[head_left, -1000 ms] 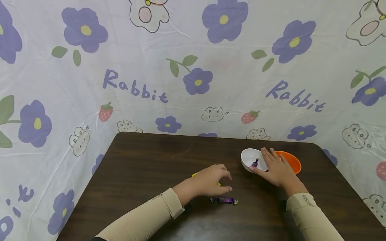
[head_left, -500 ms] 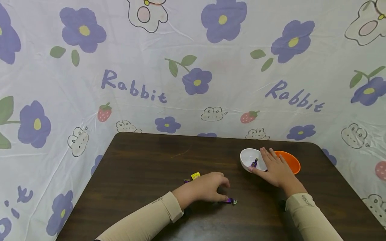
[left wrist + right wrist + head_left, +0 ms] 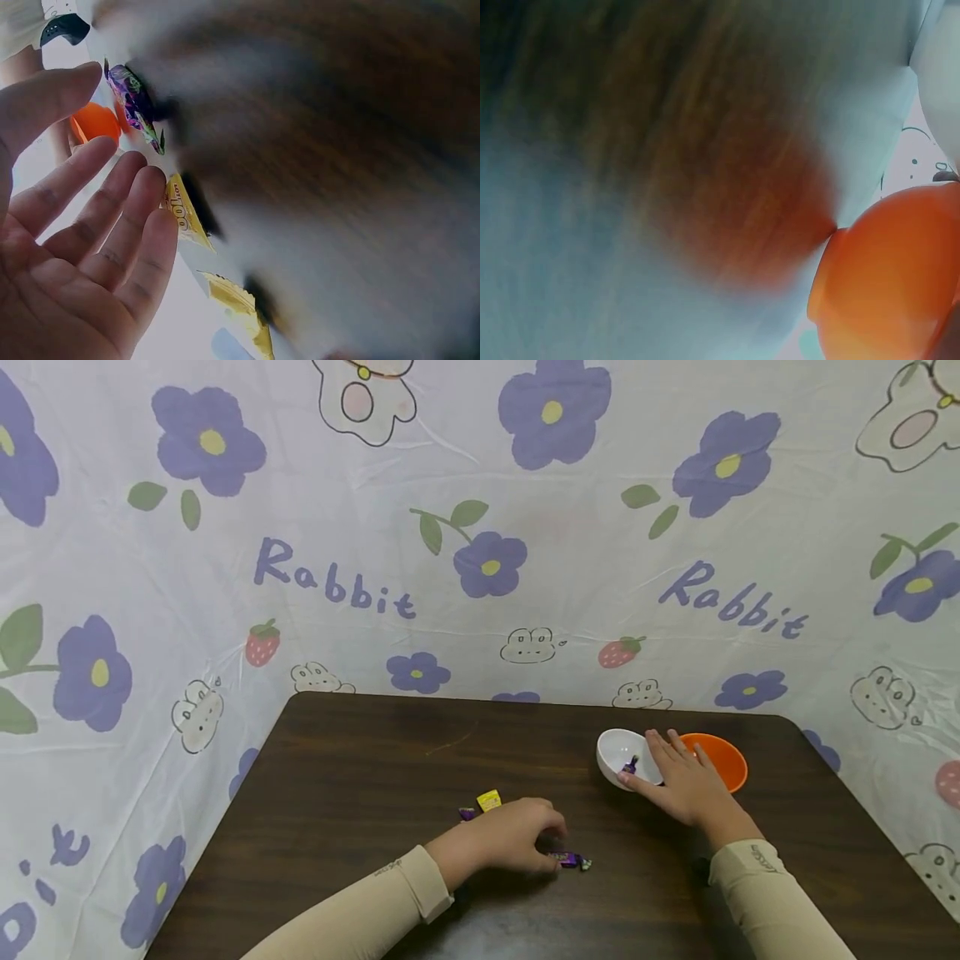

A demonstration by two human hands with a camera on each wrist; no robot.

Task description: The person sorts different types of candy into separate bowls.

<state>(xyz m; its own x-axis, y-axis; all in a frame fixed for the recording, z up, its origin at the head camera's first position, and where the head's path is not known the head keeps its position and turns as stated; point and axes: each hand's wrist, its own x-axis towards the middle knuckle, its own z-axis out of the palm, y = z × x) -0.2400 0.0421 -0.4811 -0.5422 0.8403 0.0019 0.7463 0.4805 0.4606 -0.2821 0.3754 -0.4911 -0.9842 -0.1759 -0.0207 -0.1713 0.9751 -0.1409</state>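
A purple-wrapped candy (image 3: 567, 860) lies on the dark wooden table, partly covered by my left hand (image 3: 506, 835). In the left wrist view, the fingers (image 3: 112, 217) are loosely bent and the thumb stands apart from them, close to the purple candy (image 3: 133, 97). Nothing is between them. My right hand (image 3: 686, 785) lies with spread fingers over the neighbouring rims of a white bowl (image 3: 613, 745) and an orange bowl (image 3: 731, 760), its thumb at the white rim. Inside the white bowl is another purple candy (image 3: 630, 766).
Behind my left hand lie a yellow-wrapped candy (image 3: 488, 800) and a purple wrapper end (image 3: 467, 814). Two yellow candies, one nearer (image 3: 240, 304) and one farther (image 3: 186, 214), show in the left wrist view. A printed cloth (image 3: 450, 635) hangs behind the table (image 3: 375, 752).
My left hand has come down and toward me onto the purple candy, uncovering the yellow one behind it. The right hand stays at the bowls.
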